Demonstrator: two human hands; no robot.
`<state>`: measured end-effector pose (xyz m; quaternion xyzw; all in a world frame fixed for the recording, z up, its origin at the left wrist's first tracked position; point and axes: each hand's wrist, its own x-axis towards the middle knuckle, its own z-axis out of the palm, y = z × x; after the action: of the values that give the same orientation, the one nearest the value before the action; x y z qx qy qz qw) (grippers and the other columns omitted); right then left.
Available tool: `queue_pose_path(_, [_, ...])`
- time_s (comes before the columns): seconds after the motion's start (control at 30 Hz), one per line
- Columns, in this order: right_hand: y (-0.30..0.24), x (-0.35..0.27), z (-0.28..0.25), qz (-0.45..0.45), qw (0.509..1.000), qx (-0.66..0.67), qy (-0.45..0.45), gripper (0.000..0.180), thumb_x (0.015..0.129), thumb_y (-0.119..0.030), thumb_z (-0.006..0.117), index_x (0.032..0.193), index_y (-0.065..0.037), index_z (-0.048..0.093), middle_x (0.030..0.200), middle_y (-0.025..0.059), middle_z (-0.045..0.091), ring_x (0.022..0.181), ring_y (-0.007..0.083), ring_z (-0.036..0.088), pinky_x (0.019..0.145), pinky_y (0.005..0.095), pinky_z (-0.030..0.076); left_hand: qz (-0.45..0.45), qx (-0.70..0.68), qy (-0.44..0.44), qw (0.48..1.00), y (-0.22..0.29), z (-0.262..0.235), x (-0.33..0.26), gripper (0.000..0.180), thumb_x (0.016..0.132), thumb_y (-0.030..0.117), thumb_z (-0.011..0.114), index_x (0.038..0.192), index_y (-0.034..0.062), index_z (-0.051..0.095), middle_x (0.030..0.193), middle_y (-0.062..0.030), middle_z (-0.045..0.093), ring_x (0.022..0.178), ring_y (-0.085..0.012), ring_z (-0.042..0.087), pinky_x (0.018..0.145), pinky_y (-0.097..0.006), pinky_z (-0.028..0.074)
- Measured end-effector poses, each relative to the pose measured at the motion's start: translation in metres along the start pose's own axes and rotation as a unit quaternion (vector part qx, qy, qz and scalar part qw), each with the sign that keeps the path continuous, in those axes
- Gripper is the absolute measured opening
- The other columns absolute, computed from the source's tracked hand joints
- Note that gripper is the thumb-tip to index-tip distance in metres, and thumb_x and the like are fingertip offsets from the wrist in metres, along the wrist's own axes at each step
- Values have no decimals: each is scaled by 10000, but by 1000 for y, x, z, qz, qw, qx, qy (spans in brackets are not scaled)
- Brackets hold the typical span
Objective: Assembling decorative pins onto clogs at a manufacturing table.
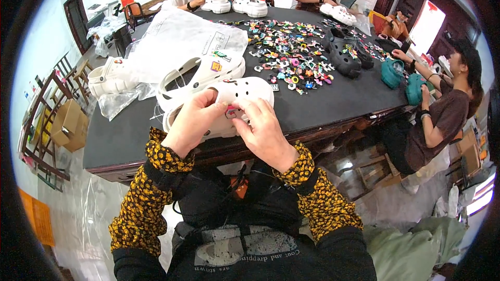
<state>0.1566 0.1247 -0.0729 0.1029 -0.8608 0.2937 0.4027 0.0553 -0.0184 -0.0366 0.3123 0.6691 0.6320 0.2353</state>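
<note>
Near the front edge of the table, both hands hold a white clog with round holes in its upper. My left hand grips it at the foot opening, its fingers partly hidden inside. Across the toe, my right hand presses with bent fingers and holds the clog from the right. Between the two hands a small pinkish-red shoe charm shows against the white upper, close to both thumbs. Just behind lies another white clog with a few colourful charms on it.
A large pile of colourful charms spreads over the dark table. Black clogs lie beside it. A plastic bag and another white clog are at left. Several people sit around the table; one at right handles teal clogs.
</note>
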Motion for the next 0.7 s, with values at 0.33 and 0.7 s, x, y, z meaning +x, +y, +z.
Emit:
queue_pose_path(0.33, [-3, 3, 1, 35, 999, 21, 7, 301, 788, -91, 652, 1066, -22, 559, 980, 151, 555, 936, 337, 523, 830, 427, 418, -19, -190, -17, 982, -13, -7, 9, 186, 840, 12, 573, 1012, -25, 633, 940, -78, 662, 837, -127, 619, 759, -256, 480])
queue_pose_path(0.7, [-3, -7, 16, -71, 990, -103, 69, 332, 755, -87, 676, 1059, -20, 559, 1017, 117, 531, 924, 299, 510, 792, 422, 395, -26, -187, -16, 982, -10, -2, 6, 242, 829, -24, 537, 1056, -34, 620, 1003, -94, 659, 911, -136, 614, 841, -267, 465])
